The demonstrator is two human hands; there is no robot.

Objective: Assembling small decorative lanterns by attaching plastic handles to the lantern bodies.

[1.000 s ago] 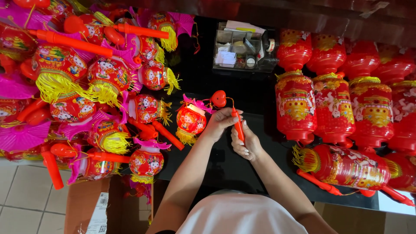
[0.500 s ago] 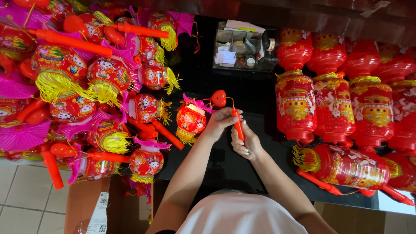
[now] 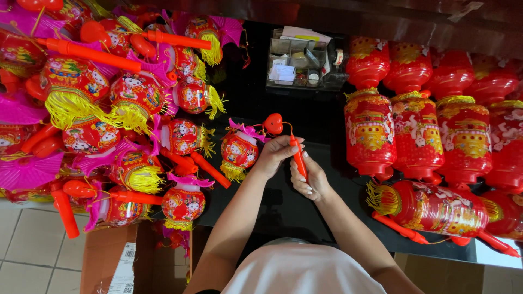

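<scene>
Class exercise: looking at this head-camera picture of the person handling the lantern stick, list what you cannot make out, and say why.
- Head view: the middle of the orange plastic lantern stick is covered by the left hand and right hand.
- Contents of the clear plastic organiser box: too small to identify.
- Tall red cylindrical paper lanterns: cut off by the right edge.
- Black table: near edge hidden by the person's white shirt.

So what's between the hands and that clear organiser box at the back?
Head view: bare black tabletop separates the hands, left hand and right hand, from the organiser box; the red stick they hold points toward it.
</scene>
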